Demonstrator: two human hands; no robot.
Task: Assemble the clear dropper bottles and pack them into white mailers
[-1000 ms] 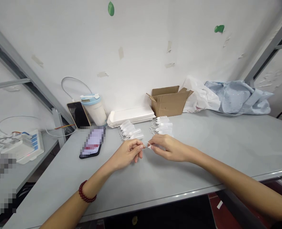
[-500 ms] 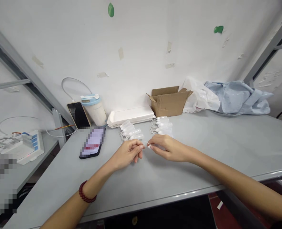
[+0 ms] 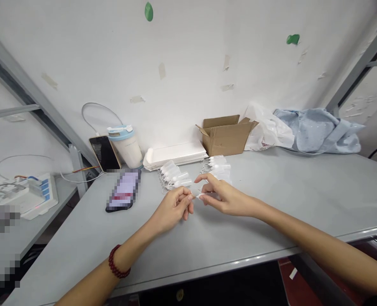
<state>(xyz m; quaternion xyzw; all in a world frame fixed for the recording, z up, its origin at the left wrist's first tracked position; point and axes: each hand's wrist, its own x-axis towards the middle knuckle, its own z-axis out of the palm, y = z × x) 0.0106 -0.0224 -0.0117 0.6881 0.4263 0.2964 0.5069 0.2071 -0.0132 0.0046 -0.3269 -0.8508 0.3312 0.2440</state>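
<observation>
Over the middle of the table, my left hand (image 3: 175, 207) and my right hand (image 3: 222, 195) work close together at a small white piece (image 3: 199, 196). My left thumb and fingers pinch what looks like its thin cord end; the detail is too fine to make out. The right thumb and a bent finger grip the white piece itself, with the index finger lifted and curved above it. Just behind the hands lie two groups of small translucent pieces with white tips and thin cords, a left group (image 3: 175, 175) and a right group (image 3: 218, 163), the latter partly covered by my right hand.
At the back stand white flat packs (image 3: 177, 153), an open cardboard box (image 3: 228, 138), a white plastic bag (image 3: 268, 129) and a light blue cloth bag (image 3: 316, 129). On the left are a cup (image 3: 126, 146), a propped phone (image 3: 104, 154), another phone (image 3: 124, 191) and a power strip (image 3: 41, 197).
My right index finger has lifted away from the white piece and curled above it. My left hand has shifted slightly right, still pinching.
</observation>
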